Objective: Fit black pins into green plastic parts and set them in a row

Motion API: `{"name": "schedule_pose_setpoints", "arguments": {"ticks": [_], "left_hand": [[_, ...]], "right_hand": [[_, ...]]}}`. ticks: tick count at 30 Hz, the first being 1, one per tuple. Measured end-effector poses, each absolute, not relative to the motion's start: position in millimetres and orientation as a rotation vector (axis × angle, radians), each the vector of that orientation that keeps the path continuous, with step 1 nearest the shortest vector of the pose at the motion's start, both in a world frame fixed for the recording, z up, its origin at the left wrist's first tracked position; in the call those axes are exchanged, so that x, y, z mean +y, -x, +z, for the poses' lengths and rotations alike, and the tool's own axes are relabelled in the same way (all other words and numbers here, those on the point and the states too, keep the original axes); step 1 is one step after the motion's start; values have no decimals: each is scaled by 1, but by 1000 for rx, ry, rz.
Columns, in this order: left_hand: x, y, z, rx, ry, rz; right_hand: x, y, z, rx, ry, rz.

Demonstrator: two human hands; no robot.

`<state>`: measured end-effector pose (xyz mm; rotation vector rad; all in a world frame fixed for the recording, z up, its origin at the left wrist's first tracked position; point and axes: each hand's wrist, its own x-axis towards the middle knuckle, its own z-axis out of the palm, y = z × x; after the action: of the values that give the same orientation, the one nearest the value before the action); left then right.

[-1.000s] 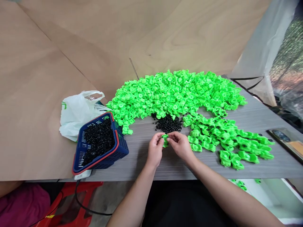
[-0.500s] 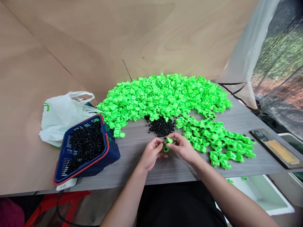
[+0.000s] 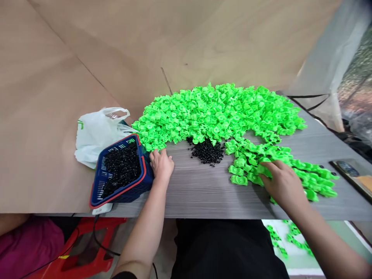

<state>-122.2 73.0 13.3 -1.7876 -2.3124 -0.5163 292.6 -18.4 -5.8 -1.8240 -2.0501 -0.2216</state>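
My left hand (image 3: 162, 164) reaches to the left front edge of a large heap of bright green plastic pieces (image 3: 215, 114). Its fingers are curled down at the edge pieces, with the fingertips partly hidden. On the right, my right hand (image 3: 281, 184) is closed with thumb and fingers on a green plastic piece (image 3: 265, 169), over a smaller group of green pieces (image 3: 247, 155) with black parts in them. Between the hands, a small mound of black pin-like parts (image 3: 207, 152) lies in front of the heap.
A blue basket with a red rim (image 3: 142, 166) holds many black parts at the left. Behind it sits a white plastic bag (image 3: 97, 133). A phone (image 3: 350, 174) lies at the right. Below the table are a white bin (image 3: 305, 265) with green pieces and a red stool (image 3: 100, 263). Another person's sleeve (image 3: 31, 248) shows lower left.
My hands were together at the middle around one green piece with black parts. They have separated: the left to the heap's left edge, the right to the group on the right. The view shifted slightly.
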Motion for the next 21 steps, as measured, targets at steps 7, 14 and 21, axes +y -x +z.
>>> {"name": "schedule_pose_setpoints", "arguments": {"ticks": [7, 14, 21], "left_hand": [[92, 128, -5, -2368, 1638, -478], [92, 133, -1, -2284, 1748, -525], [78, 109, -4, -2112, 2059, -667]], "right_hand": [[-11, -280, -8, -1981, 1838, -209], [-17, -275, -5, -1902, 1829, -199], [-25, -273, -4, -1818, 1907, -184]]}}
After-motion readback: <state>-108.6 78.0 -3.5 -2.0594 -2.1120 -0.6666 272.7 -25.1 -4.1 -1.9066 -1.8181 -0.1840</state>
